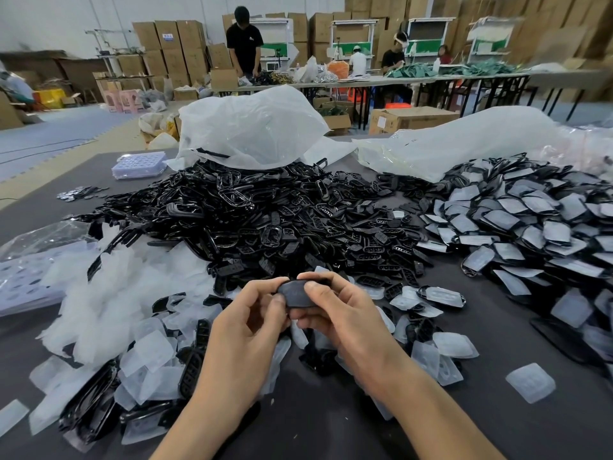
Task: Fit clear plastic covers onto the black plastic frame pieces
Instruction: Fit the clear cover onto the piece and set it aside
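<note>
Left of the left hand lies a heap of clear covers [99, 293]. The left hand [245, 323] and right hand [341, 313] together pinch one black frame piece [297, 293] between thumbs and curled fingers. Beyond them spreads a pile of black frames [265, 220]. Right of the right hand, well apart, lie covered frames [530, 227].

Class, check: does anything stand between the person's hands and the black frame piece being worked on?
Nothing visible does. The left hand and the right hand both pinch the black frame piece directly, fingertips on its edges.
</note>
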The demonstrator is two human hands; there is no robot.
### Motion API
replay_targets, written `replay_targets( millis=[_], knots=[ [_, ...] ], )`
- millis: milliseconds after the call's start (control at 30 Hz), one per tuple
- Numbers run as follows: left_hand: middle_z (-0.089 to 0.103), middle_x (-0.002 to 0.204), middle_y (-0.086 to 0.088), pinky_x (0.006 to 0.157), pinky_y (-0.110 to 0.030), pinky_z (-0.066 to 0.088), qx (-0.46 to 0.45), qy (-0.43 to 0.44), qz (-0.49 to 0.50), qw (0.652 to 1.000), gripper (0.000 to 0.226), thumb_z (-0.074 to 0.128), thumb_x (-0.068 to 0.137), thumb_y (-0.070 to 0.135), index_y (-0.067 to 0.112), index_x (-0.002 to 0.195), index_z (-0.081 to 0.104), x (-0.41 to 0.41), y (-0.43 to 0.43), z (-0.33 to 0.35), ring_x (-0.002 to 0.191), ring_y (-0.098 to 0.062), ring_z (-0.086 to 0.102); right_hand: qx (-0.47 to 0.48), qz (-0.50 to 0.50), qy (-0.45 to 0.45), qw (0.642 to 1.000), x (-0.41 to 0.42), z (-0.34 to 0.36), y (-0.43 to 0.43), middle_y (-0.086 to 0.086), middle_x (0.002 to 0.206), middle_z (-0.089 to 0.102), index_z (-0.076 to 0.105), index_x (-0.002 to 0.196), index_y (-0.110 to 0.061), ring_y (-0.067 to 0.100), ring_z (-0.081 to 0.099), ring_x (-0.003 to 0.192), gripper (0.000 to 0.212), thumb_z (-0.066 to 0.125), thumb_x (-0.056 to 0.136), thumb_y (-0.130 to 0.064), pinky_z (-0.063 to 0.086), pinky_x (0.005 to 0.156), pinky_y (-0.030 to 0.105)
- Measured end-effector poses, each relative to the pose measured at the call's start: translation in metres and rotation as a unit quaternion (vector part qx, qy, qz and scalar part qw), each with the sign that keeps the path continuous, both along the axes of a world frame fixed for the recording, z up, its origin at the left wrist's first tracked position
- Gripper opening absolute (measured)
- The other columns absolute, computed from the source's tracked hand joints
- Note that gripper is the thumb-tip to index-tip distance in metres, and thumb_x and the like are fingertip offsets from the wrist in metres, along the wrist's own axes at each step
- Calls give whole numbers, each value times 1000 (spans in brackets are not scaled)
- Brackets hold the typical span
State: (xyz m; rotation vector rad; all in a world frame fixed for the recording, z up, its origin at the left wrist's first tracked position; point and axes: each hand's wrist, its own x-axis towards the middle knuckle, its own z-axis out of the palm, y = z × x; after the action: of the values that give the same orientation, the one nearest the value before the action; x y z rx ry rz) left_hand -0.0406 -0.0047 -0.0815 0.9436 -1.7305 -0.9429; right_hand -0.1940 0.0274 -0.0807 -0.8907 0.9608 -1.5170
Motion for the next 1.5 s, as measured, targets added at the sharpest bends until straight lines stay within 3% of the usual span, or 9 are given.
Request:
replay_targets(
  millis=[267, 433, 700, 900, 1100, 1167, 1300, 1433, 1500],
  knots=[
    [66, 78, 0, 67, -35, 52, -29, -14, -19, 999, 25, 57, 96, 26, 47, 104, 67, -1, 1, -6, 71, -19, 64, 11, 17, 6, 1000, 0, -2, -1, 8, 88, 75, 77, 95, -21, 16, 71, 76, 10, 73, 86, -23, 56, 69, 22],
    [70, 90, 12, 70, -25, 54, -74, -46, -20, 996, 34, 57, 98, 26, 57, 112, 64, 0, -3, -11, 85, -12, 68, 16, 21, 35, 999, -1, -2, 0, 7, 87, 75, 76, 85, -30, 18, 71, 79, 9, 80, 77, -32, 56, 71, 24],
    [57, 88, 13, 69, -14, 48, -195, -124, -17, 973, 36, 46, 101, 35, 61, 125, 55, 3, -7, -11, 85, -10, 62, 17, 26, 90, 995, -7, 0, 5, 7, 89, 74, 65, 99, -12, 20, 73, 80, 8, 71, 94, -14, 56, 73, 24],
    [65, 98, 27, 74, -11, 49, -196, -125, 9, 972, 26, 45, 103, 44, 59, 124, 50, 0, 3, -5, 87, 4, 67, 21, -11, 31, 999, -6, 4, 2, 8, 79, 65, 54, 81, -17, 17, 64, 68, 16, 68, 89, -17, 53, 68, 26],
    [61, 100, 15, 59, -33, 53, -262, -250, -42, 931, 34, 45, 102, 25, 36, 133, 51, 1, 9, -3, 77, -6, 64, 8, -57, 31, 998, -6, 4, 3, 3, 67, 58, 47, 83, -13, 14, 56, 63, 20, 62, 96, -7, 52, 65, 23],
    [61, 97, 15, 55, -30, 52, -270, -261, -61, 925, 35, 46, 100, 20, 32, 132, 53, -1, 11, -2, 71, -4, 60, 11, -74, 39, 996, -6, 5, 4, 1, 65, 52, 45, 82, -14, 10, 51, 60, 22, 62, 96, -8, 49, 62, 22],
    [61, 86, 12, 47, -25, 43, -279, -289, -116, 909, 43, 45, 93, 20, 32, 133, 54, -8, 18, -1, 63, -8, 53, 28, -90, 34, 995, -8, 6, 4, 15, 76, 57, 47, 86, -13, 13, 62, 62, 18, 62, 96, -9, 51, 58, 20],
    [60, 87, 15, 48, -18, 30, -267, -289, -136, 909, 52, 47, 89, 20, 33, 139, 51, -10, 22, -1, 63, -11, 51, 27, -88, 24, 995, -11, 7, 2, 8, 72, 60, 46, 81, -14, 17, 65, 65, 23, 63, 95, -8, 52, 60, 22],
    [59, 85, 15, 48, -19, 35, -268, -267, -138, 915, 52, 48, 89, 21, 35, 139, 51, -9, 22, -2, 62, -7, 51, 22, -82, 8, 996, -12, 7, 2, 8, 71, 60, 45, 78, -15, 19, 65, 66, 26, 64, 94, -7, 53, 60, 23]
  ],
)
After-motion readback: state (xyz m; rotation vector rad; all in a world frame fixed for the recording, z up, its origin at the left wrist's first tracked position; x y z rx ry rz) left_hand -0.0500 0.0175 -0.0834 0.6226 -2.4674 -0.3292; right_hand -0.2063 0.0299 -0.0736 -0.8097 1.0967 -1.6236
